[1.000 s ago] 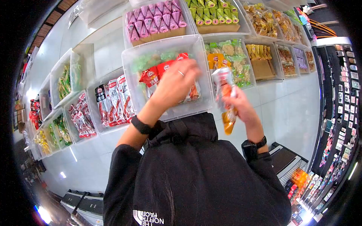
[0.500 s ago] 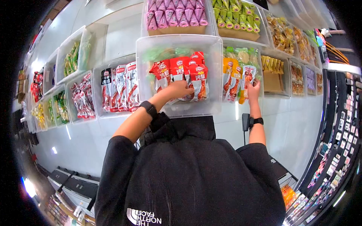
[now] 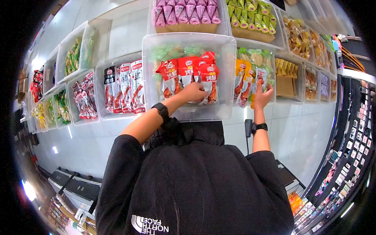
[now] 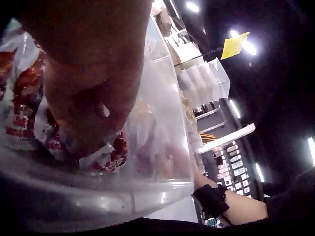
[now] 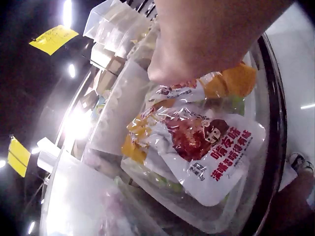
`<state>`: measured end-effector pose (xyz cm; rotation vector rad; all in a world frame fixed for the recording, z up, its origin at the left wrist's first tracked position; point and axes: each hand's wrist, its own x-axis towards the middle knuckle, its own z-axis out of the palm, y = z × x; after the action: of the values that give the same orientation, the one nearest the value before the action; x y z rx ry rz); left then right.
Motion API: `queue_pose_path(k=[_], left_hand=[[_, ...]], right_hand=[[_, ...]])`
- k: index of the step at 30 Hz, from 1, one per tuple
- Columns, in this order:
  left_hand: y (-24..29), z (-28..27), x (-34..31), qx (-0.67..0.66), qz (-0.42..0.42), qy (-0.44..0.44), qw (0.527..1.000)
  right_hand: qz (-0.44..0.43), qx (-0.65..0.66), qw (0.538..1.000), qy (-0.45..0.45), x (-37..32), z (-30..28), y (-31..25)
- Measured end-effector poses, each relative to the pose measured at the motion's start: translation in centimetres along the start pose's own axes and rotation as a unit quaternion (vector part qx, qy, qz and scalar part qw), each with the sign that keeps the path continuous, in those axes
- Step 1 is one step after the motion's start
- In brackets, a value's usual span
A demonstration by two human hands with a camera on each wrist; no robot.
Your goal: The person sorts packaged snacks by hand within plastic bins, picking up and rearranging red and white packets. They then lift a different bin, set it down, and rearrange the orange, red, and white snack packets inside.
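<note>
My left hand is over the front of a clear plastic bin, its fingers curled at the left edge of a red drumstick packet. More red packets stand beside it in a row. In the left wrist view that hand bends down onto the packet bottoms. One bin to the right, my right hand grips an upright orange-and-white packet. Two orange drumstick packets stand to its left. The right wrist view shows a packet's white back near the hand.
Silver-and-red packets fill the bin at left. Behind are bins of purple cones and green cones. Yellow packets stand in a bin at right. A white tiled surface runs along the front.
My right hand has brought the orange-and-white packet from in front of the bins into the right bin, beside the orange ones. My left hand has come down onto the red packets, which now stand more evenly.
</note>
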<state>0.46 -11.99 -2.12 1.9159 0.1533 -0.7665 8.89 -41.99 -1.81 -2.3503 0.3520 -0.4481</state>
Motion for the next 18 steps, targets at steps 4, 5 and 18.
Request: queue_pose_path(k=[4, 5, 18], left_hand=[[1.6, -1.3, -2.0, -0.059, 0.000, 0.087, 0.994], [2.0, -1.8, -2.5, -0.062, 0.001, 0.085, 0.994], [10.4, -12.6, -11.8, 0.243, 0.239, 0.028, 0.940]], right_hand=[[-0.020, -0.001, 1.000, -0.006, 0.3, 0.1, 1.6], [-0.019, -0.008, 1.000, -0.003, 0.2, -0.2, 1.3], [-0.492, 0.087, 0.804, -0.323, -4.1, -4.3, -24.3]])
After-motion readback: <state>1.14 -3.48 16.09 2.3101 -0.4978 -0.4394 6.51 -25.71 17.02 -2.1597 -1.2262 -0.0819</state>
